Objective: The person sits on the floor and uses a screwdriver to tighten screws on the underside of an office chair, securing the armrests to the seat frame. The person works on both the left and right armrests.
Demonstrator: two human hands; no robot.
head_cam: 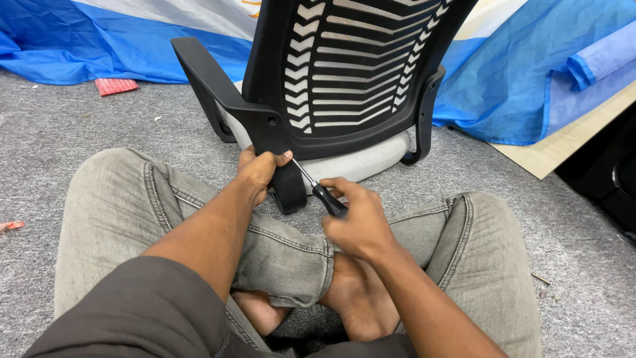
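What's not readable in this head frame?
- Screwdriver tip: hidden behind the left hand and the chair back's bracket.
- Screwdriver handle: mostly covered by the right hand.
- Chair back top: cut off by the upper edge.
- Small item on the carpet: too small to identify.

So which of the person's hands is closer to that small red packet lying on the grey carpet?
The left hand. It grips the chair's black bracket, right of and below the small red packet. The right hand, holding the black-handled screwdriver, sits farther right.
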